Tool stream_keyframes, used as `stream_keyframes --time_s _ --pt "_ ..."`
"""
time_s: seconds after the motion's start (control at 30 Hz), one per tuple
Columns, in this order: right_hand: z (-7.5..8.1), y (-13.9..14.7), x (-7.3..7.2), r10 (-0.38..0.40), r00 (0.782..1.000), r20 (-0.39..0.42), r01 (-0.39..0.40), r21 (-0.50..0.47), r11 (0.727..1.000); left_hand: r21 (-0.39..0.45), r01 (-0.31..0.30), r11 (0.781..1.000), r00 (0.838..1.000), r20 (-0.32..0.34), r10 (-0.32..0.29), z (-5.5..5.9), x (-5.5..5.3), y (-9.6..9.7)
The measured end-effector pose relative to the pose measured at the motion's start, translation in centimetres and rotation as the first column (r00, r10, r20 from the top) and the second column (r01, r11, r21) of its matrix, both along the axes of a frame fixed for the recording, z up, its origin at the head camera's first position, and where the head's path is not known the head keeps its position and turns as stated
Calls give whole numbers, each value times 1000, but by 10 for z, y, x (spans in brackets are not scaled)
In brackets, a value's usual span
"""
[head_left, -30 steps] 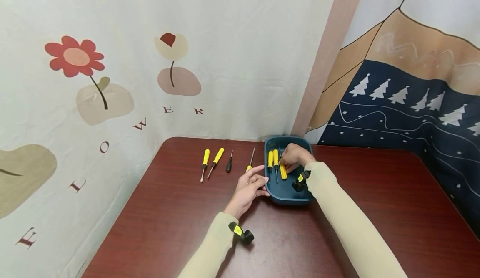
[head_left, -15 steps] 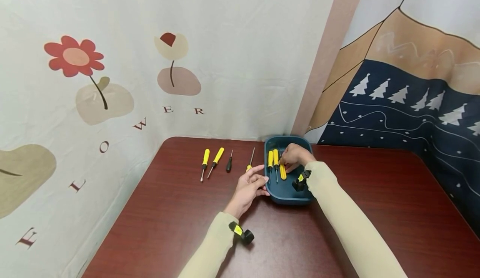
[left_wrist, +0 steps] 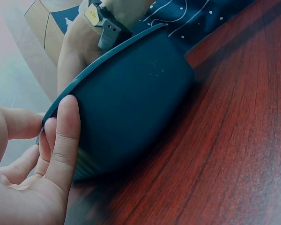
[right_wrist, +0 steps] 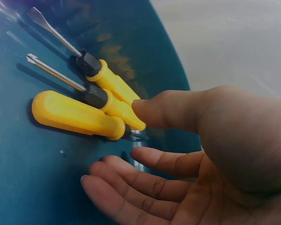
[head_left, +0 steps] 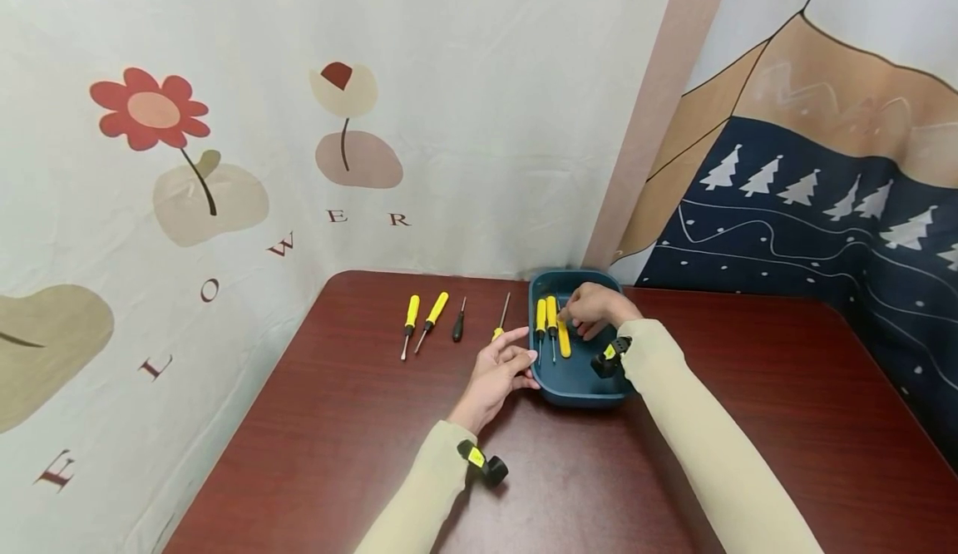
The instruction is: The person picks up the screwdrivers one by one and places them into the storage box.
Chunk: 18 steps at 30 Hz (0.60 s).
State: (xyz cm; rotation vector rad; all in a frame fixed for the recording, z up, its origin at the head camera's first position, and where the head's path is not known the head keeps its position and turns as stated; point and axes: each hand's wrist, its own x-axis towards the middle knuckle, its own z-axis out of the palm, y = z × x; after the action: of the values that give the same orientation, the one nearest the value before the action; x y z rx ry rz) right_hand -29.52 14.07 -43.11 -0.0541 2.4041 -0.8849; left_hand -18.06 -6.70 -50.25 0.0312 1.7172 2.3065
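Observation:
My left hand (head_left: 490, 381) is at the near left side of a dark blue box (head_left: 587, 398). In the left wrist view its thumb is at the box's rim while other fingers (left_wrist: 68, 136) press the outer wall. Inside the box, my right hand (head_left: 595, 309) hovers by a yellow-handled screwdriver (right_wrist: 72, 115), thumb and fingers apart with nothing between them. That screwdriver's handle points toward me; its shaft is partly hidden. Left of it lie two more yellow-and-black screwdrivers, one with a cross tip (right_wrist: 56, 72) and one with a flat tip (right_wrist: 56, 33), handles pointing away.
Left of the box on the brown table (head_left: 359, 454) lie two yellow screwdrivers, one upright in view (head_left: 411, 321) and one slanted (head_left: 432, 318). A small black screwdriver (head_left: 458, 325) follows. Another screwdriver (head_left: 504, 311) is partly behind my left hand. Printed curtains (head_left: 479, 121) hang behind.
My right hand has let go of the yellow screwdriver in the box and drawn slightly to the right, its fingers spreading. The left hand stays at the box's side.

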Motion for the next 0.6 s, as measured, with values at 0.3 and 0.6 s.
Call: stream_keyframes --time_s 0.3,0.6 --pt "14 5 8 120 990 -72 -117 41 992 -2 1 1000 1000 9 -1 0 -1 -1" --pt "23 16 22 241 937 -251 -215 128 968 -3 -2 1000 1000 11 2 1 -1 0"
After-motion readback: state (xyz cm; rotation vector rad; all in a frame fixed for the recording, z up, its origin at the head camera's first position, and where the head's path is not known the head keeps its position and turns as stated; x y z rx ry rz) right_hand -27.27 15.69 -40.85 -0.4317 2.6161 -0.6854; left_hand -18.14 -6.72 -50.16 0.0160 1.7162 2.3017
